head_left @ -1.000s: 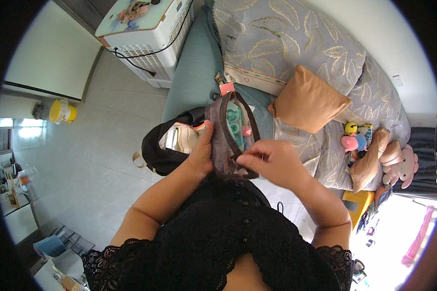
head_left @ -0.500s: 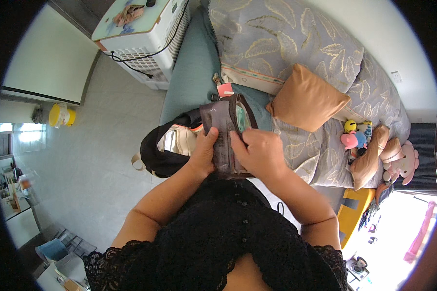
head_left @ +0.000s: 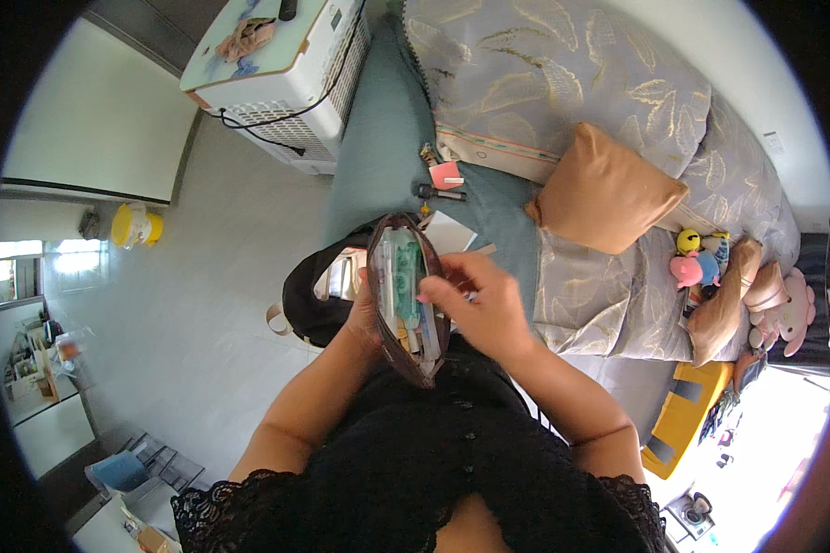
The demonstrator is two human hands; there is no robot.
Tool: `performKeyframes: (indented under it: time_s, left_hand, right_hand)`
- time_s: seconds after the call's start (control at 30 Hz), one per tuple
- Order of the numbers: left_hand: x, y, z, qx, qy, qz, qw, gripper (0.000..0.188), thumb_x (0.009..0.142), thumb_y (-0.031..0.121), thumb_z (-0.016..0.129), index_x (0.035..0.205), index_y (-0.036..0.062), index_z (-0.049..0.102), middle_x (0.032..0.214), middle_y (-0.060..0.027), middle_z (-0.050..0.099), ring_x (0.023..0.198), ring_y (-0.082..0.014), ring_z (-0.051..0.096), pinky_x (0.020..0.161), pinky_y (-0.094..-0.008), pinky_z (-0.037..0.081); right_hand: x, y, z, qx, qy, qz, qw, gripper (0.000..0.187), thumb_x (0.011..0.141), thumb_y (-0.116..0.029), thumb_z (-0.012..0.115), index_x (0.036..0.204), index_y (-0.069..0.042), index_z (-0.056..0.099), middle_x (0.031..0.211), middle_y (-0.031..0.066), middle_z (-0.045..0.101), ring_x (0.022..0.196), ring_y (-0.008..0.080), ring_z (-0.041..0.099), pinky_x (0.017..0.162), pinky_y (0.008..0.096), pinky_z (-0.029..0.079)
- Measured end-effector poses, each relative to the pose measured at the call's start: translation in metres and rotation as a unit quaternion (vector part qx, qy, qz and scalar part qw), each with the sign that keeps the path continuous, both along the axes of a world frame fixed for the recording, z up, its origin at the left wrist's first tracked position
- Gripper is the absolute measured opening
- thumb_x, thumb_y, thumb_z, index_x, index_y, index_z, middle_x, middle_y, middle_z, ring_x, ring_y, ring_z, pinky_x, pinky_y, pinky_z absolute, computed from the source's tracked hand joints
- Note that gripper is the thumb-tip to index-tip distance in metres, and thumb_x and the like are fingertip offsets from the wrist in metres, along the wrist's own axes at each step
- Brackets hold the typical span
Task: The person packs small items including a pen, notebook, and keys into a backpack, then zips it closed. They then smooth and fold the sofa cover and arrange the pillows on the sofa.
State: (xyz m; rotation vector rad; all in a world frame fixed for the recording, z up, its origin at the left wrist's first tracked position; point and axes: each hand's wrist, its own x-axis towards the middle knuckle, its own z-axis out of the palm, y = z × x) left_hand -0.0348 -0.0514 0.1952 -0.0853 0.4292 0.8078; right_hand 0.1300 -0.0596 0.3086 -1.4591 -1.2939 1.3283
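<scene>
A long dark-brown zip pouch with a fabric edge (head_left: 404, 362) is held up in front of the person's chest, its mouth spread wide and facing the camera, its long axis running away from the body. The left hand (head_left: 363, 313) grips the pouch along its left side, the fingers mostly hidden behind the wall. The right hand (head_left: 485, 302) is at the right edge, its fingers curled and its thumb lying over the opening; whether it pinches the rim or an item inside cannot be told. Inside the pouch, a green translucent plastic item (head_left: 408, 276) lies lengthwise beside a clear plastic piece (head_left: 388, 275), with several slim pale items crowded at the near end, too small to identify. Just left of the pouch, partly behind the left hand and forearm, sits a black fabric bag with a wide opening (head_left: 306, 300), a pale interior showing. Beyond the pouch, on the teal cover (head_left: 371, 157) of the couch-like seat, are a small square pink card (head_left: 445, 175), a short black cylindrical object (head_left: 441, 194) near it, and a flat white rectangular sheet (head_left: 450, 230) close to the right hand. Farther right, a square tan satin cushion (head_left: 609, 189) rests against grey fabric with a leaf pattern (head_left: 563, 64), and small colourful plush toys (head_left: 695, 269) lie well apart from the hands.
</scene>
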Motion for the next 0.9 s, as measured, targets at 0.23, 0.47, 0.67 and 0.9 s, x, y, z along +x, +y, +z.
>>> performKeyframes:
  time_s: [0.23,0.47,0.67,0.9]
  left_hand:
    - [0.008,0.01,0.027,0.053,0.022,0.013,0.998,0.082,0.066,0.059,0.066,0.13,0.0125,0.046,0.122,-0.0125,0.056,0.104,-0.0261,0.057,0.086,-0.0421,0.05]
    - [0.014,0.009,0.013,0.038,-0.005,-0.026,0.999,0.093,0.063,0.061,0.071,0.135,0.0112,0.04,0.133,-0.0123,0.047,0.121,-0.0288,0.047,0.1,-0.0491,0.039]
    - [0.013,0.01,-0.003,0.002,-0.003,-0.038,0.999,0.07,0.076,0.047,0.068,0.13,0.0096,0.045,0.125,-0.0127,0.054,0.113,-0.0296,0.053,0.098,-0.0484,0.042]
    - [0.022,0.014,0.016,0.024,0.076,-0.03,0.996,0.067,0.073,0.047,0.072,0.122,0.0067,0.049,0.114,-0.0116,0.059,0.103,-0.0259,0.06,0.089,-0.0426,0.049]
  right_hand:
    - [0.02,0.027,-0.042,0.067,-0.046,-0.202,0.976,0.026,0.079,-0.023,0.071,0.087,0.001,0.064,0.068,0.0053,0.06,0.054,0.0133,0.054,0.052,0.0261,0.045]
    - [0.07,0.049,0.037,0.015,0.067,-0.192,0.979,0.026,0.082,-0.023,0.067,0.071,0.0,0.061,0.059,0.0017,0.058,0.048,0.0054,0.051,0.043,0.0219,0.04]
    - [0.059,0.035,0.051,-0.11,-0.047,0.089,0.989,0.022,0.083,-0.02,0.065,0.077,0.001,0.063,0.058,0.0013,0.058,0.044,0.0053,0.051,0.041,0.0218,0.04]
    - [0.059,0.035,0.047,-0.129,0.019,0.096,0.987,0.017,0.083,-0.014,0.063,0.08,0.003,0.063,0.058,0.0023,0.058,0.046,0.0068,0.052,0.041,0.0237,0.04]
